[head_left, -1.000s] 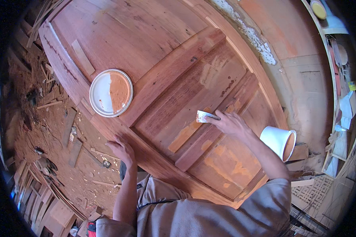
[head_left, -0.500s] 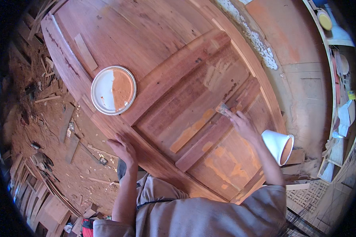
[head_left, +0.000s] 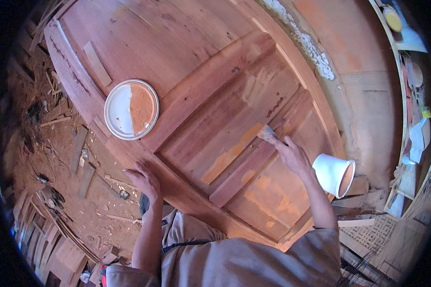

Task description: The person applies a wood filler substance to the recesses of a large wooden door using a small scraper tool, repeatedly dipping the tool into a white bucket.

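A putty knife (head_left: 266,133) with a broad, smeared blade is in my right hand (head_left: 293,157), its fingers wrapped round the handle. The blade lies against the reddish wooden panel (head_left: 191,138), at the upper end of a strip of orange putty (head_left: 234,153). More orange patches spread over the lower panel section, under my right forearm. My left hand (head_left: 146,182) is at the panel's near-left edge, fingers stretched out and holding nothing. Beyond it a round lid (head_left: 111,112), partly white and partly covered with orange putty, lies on the panel.
A white bucket (head_left: 328,173) with orange stuff in its mouth lies tipped at the right edge. A thin wood strip (head_left: 97,63) rests on the panel. Offcuts and shavings litter the earthen floor (head_left: 57,143) at left. A cluttered shelf (head_left: 407,110) stands at far right.
The putty knife has moved slightly down along the panel, its blade now nearer the orange strip. My left hand stays by the edge. The whole view has shifted a little.
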